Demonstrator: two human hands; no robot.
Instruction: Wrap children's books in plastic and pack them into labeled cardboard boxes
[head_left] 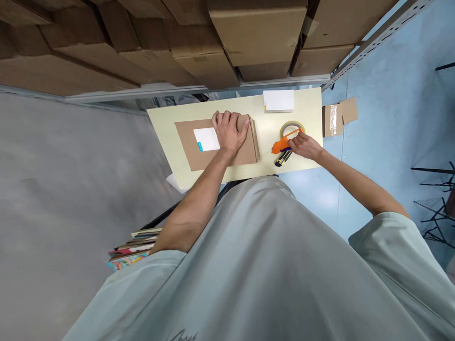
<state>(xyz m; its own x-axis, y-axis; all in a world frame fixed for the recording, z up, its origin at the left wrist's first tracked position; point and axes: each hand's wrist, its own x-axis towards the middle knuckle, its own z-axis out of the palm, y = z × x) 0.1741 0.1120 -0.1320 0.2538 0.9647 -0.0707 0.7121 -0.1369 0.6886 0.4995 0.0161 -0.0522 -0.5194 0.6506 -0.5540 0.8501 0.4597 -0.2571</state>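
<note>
A flat brown cardboard box [241, 155] lies on the cream tabletop, with a white card [206, 139] that has a blue corner mark on top of it. My left hand [229, 130] is closed over the box's right part, fingers curled at its far edge and thumb against the end flap. To the right, my right hand [304, 145] pinches an orange tape dispenser [279, 146] low over the table. A yellowish roll of tape [282, 128] sits right behind it; whether it is mounted on the dispenser is unclear. Beside them lies a black and yellow utility knife [282, 158].
A small white box [278, 101] stands at the table's far edge. Behind the table [161, 123], a metal shelf [199, 89] holds several large cardboard boxes [259, 38]. An open carton [332, 119] is right of the table, and a stack of flat items [135, 248] is at lower left.
</note>
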